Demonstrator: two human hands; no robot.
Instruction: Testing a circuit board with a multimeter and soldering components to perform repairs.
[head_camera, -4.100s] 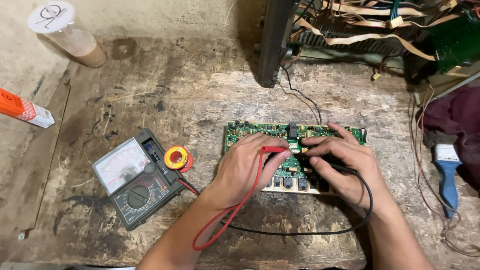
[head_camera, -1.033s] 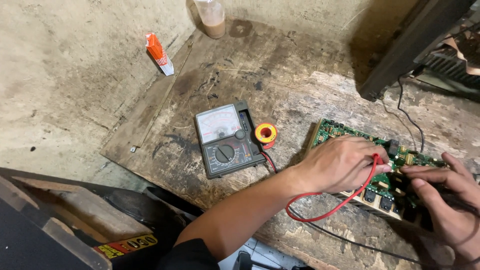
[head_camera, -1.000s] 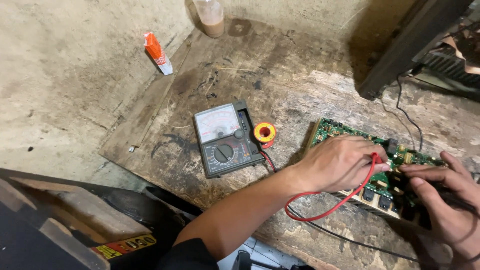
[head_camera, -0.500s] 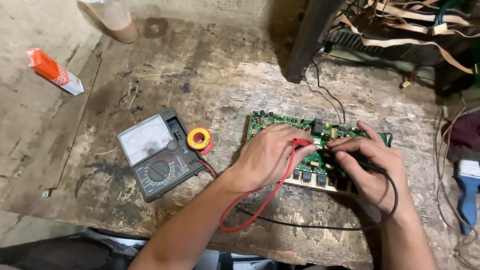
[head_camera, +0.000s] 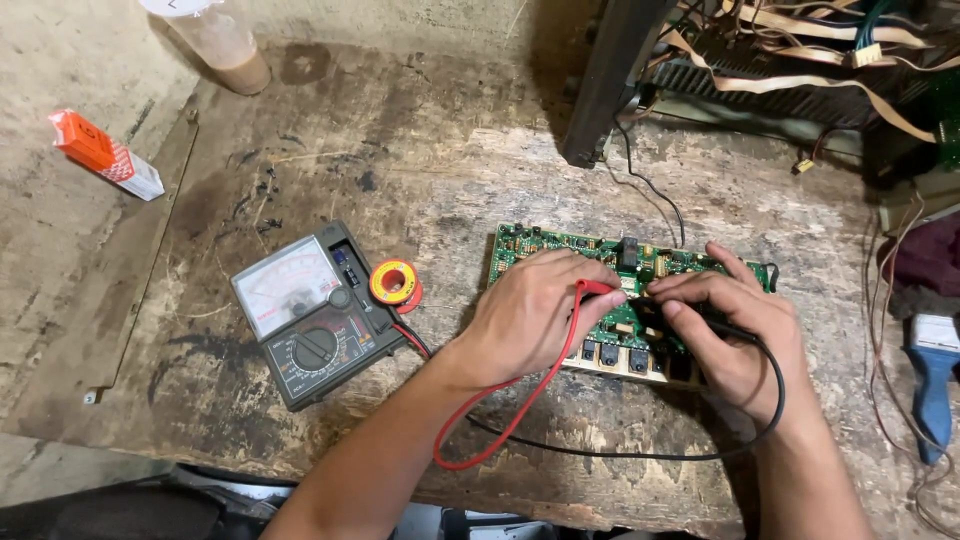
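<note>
A green circuit board (head_camera: 540, 248) lies flat on the worn wooden bench (head_camera: 430, 160). My left hand (head_camera: 535, 310) rests on the board and grips the red test probe (head_camera: 590, 290), its tip down on the board's middle. Just to the right, my right hand (head_camera: 735, 325) grips the black test probe (head_camera: 655, 305), tip close to the red one. Red lead (head_camera: 520, 410) and black lead (head_camera: 640, 455) loop toward the front edge and run back to an analog multimeter (head_camera: 310, 315) lying left of the board.
A small reel of solder (head_camera: 394, 283) sits beside the meter. An orange-and-white tube (head_camera: 105, 155) and a plastic cup (head_camera: 215, 45) are at the far left. A dark upright bar (head_camera: 610, 80) and a wired chassis (head_camera: 800, 70) stand behind. A blue-handled brush (head_camera: 933, 370) lies at the right.
Over the earlier frames the camera swung left and then back over the board. Both hands stayed on the board with the probes in them; nothing on the bench moved.
</note>
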